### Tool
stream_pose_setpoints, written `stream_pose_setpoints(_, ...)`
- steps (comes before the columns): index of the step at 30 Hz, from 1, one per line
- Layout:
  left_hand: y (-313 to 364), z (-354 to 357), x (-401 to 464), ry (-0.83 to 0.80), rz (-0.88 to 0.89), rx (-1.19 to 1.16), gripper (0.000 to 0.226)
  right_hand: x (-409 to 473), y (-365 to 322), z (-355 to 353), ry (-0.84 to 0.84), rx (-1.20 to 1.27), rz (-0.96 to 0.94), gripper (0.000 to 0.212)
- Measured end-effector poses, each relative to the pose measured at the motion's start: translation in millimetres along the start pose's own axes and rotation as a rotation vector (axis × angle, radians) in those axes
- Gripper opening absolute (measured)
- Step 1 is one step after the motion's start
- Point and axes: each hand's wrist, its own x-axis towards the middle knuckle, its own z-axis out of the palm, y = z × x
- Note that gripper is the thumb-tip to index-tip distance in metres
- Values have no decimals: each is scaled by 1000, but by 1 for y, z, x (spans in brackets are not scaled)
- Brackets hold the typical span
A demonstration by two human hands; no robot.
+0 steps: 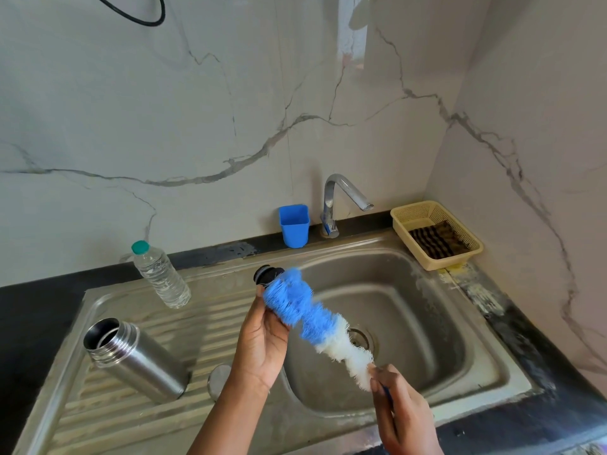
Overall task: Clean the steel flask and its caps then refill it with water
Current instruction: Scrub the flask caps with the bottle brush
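The open steel flask point(136, 357) stands on the sink's ribbed drainboard at the left, its mouth uncapped. My left hand point(261, 343) holds a black inner cap point(266, 274) above the basin's left rim. My right hand point(400, 412) grips the handle of a bottle brush point(315, 318) with blue and white bristles. The brush's blue end lies against the cap. A round steel outer cap point(219, 379) rests on the drainboard, partly hidden behind my left wrist.
The steel sink basin point(437, 323) with its drain lies under the brush. A tap point(345, 195) and a blue cup point(294, 225) stand at the back. A plastic water bottle point(161, 274) stands behind the flask. A cream basket point(437, 234) holding a scrubber sits at the right.
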Motion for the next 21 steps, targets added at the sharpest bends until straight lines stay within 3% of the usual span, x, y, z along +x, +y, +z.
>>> stream_pose_setpoints(7, -1, 25, -3, 96, 31, -79, 40, -4, 7, 2, 45, -33, 45, 19)
stream_pose_setpoints(12, -4, 32, -4, 117, 19, -90, 43, 2, 14, 4, 45, -35, 6, 21)
stream_pose_setpoints(15, -13, 34, -6, 116, -8, -97, 68, 8, 19, 5, 51, -42, 23, 23)
stream_pose_setpoints(21, -3, 39, 2, 151, 70, -132, 36, -1, 18, 0, -11, -22, 1, 21)
